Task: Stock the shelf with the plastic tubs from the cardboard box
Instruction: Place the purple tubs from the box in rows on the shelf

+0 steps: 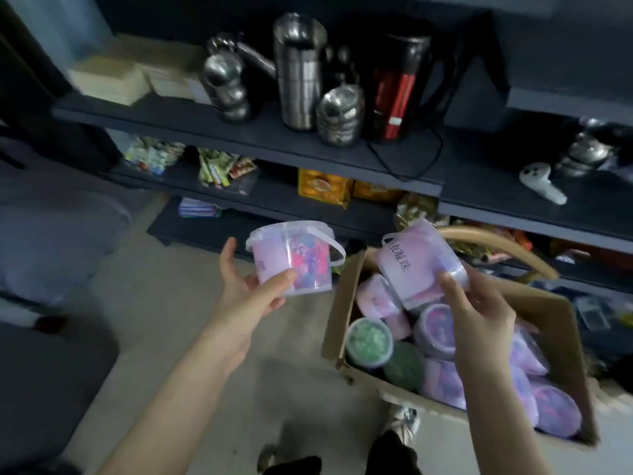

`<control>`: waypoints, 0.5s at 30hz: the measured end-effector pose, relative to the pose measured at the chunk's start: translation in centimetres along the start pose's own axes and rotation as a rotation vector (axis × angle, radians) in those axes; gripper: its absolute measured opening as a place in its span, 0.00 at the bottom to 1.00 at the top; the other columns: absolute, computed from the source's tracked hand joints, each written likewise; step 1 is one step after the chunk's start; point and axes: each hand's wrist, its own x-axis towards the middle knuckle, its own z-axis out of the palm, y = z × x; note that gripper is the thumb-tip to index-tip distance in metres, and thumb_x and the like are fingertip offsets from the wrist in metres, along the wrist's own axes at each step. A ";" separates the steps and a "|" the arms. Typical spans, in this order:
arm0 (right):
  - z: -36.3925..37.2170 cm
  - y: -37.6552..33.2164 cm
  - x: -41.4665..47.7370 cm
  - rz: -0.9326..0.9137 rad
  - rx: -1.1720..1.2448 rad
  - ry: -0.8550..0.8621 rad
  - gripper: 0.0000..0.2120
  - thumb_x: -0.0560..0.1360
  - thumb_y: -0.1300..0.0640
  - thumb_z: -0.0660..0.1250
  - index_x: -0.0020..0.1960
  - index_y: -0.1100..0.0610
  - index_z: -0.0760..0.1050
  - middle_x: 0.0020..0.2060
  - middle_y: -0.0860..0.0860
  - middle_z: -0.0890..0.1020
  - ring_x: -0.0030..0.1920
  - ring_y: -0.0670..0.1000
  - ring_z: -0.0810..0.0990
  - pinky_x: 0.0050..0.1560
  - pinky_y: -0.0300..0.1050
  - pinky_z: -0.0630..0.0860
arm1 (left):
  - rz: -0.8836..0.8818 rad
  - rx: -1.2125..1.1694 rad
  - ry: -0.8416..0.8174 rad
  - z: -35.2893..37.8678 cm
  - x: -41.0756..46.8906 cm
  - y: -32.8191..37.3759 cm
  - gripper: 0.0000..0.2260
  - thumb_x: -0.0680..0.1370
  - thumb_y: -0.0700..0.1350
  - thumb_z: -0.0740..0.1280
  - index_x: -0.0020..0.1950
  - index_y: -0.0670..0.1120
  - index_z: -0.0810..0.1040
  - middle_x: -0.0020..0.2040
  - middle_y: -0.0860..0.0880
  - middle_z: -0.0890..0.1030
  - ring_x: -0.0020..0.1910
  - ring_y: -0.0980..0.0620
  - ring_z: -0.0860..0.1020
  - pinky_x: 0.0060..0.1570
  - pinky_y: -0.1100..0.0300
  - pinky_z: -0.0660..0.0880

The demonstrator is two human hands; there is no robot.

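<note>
My left hand (251, 291) grips an upright pink plastic tub (293, 258) with a clear lid and a loop handle, held over the floor in front of the low shelf. My right hand (474, 313) holds a second pink tub (416, 264), tilted on its side, just above the open cardboard box (561, 341). Inside the box lie several more tubs, mostly pink-purple (436, 325), with a green one (369, 341) at its left end. The dark shelf (239, 132) rises behind, with boards at several heights.
Steel cups and bowls (299, 70) and a red-black flask (394, 94) stand on the upper board. Snack packets (323, 186) fill the lower boards. A white controller (541, 183) lies on the right board. A curved wooden handle (496, 245) arches behind the box. My shoe (404, 423) is beside the box.
</note>
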 end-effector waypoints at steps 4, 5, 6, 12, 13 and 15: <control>7.9 -9.3 -3.9 -0.121 0.151 -0.168 0.12 0.72 0.52 0.73 0.55 0.51 0.82 0.43 0.39 0.85 0.43 0.36 0.81 0.41 0.27 0.73 | 0.218 0.027 -0.008 -8.6 -5.2 7.8 0.50 0.61 0.49 0.81 0.72 0.68 0.52 0.55 0.57 0.80 0.55 0.55 0.81 0.51 0.56 0.77; 9.6 -11.8 -4.4 -0.155 0.185 -0.217 0.12 0.72 0.53 0.72 0.55 0.50 0.82 0.45 0.39 0.85 0.45 0.36 0.81 0.41 0.26 0.73 | 0.268 0.031 0.007 -10.4 -6.3 9.7 0.48 0.62 0.50 0.81 0.72 0.68 0.54 0.54 0.59 0.81 0.54 0.57 0.80 0.52 0.55 0.77; 11.2 -14.3 -4.9 -0.192 0.209 -0.261 0.12 0.73 0.53 0.72 0.56 0.50 0.82 0.47 0.39 0.85 0.47 0.36 0.82 0.42 0.26 0.74 | 0.323 0.039 0.028 -11.9 -7.1 11.6 0.46 0.62 0.51 0.81 0.71 0.67 0.57 0.53 0.60 0.81 0.54 0.57 0.80 0.53 0.54 0.77; 18.6 -26.0 -5.4 -0.420 0.322 -0.422 0.11 0.74 0.51 0.71 0.55 0.44 0.81 0.50 0.43 0.85 0.51 0.41 0.82 0.46 0.30 0.76 | 0.684 0.050 0.172 -18.4 -8.2 20.2 0.38 0.58 0.57 0.78 0.63 0.66 0.65 0.59 0.53 0.76 0.50 0.62 0.79 0.42 0.63 0.78; 19.7 -27.4 -5.0 -0.455 0.334 -0.432 0.10 0.74 0.51 0.71 0.55 0.43 0.81 0.51 0.43 0.84 0.52 0.41 0.82 0.47 0.30 0.76 | 0.735 0.053 0.196 -19.1 -7.7 21.2 0.37 0.58 0.57 0.78 0.63 0.66 0.65 0.59 0.54 0.76 0.49 0.64 0.79 0.41 0.66 0.77; 21.9 -29.7 -3.9 -0.515 0.348 -0.442 0.10 0.74 0.49 0.70 0.55 0.42 0.80 0.52 0.42 0.84 0.53 0.41 0.81 0.47 0.29 0.75 | 0.815 0.060 0.251 -20.3 -6.1 23.2 0.37 0.58 0.57 0.79 0.62 0.66 0.65 0.59 0.55 0.75 0.49 0.64 0.79 0.40 0.68 0.76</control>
